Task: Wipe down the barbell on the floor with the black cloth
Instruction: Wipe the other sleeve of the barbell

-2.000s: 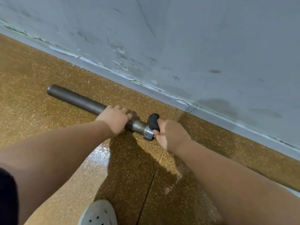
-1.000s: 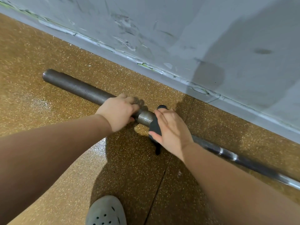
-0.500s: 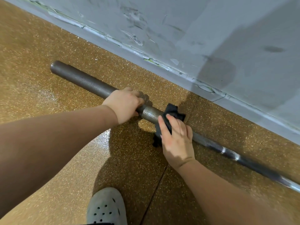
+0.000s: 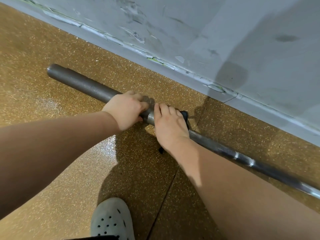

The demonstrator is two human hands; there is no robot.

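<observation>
Barbell [image 4: 83, 85] on floor [image 4: 34, 52], frame centre: left hand [image 4: 124, 110] clasped round it, right hand [image 4: 168, 126] curled over black cloth [image 4: 184, 115].

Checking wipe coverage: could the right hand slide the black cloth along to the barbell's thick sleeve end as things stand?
Probably not yet: the left hand grips the barbell sleeve right beside the right hand and black cloth, blocking that slide.
</observation>
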